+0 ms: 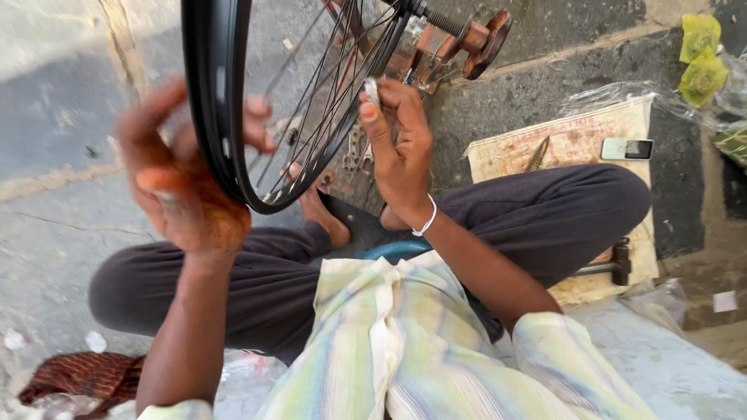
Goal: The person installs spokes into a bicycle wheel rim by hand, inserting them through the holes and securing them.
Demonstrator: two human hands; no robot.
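Nearest the camera is the person's striped shirt (405, 342) and dark trousers (545, 210), legs crossed on the ground. Above the knees stands a black bicycle wheel (222, 117), upright on a rusty stand (459, 43). The left hand (183, 183) curls round the rim's near side, blurred. The right hand (401, 148) is inside the spokes (327, 85), fingers pinched narrowly on a small silvery tool (372, 89). From here the tool could probably slip off its spoke, since the wheel seems to be turning under the left hand. Right of the wheel, cardboard (576, 144) carries a phone (627, 148) and a hammer (611, 267). Beyond lies cracked grey pavement (62, 117), outdoors in sun.
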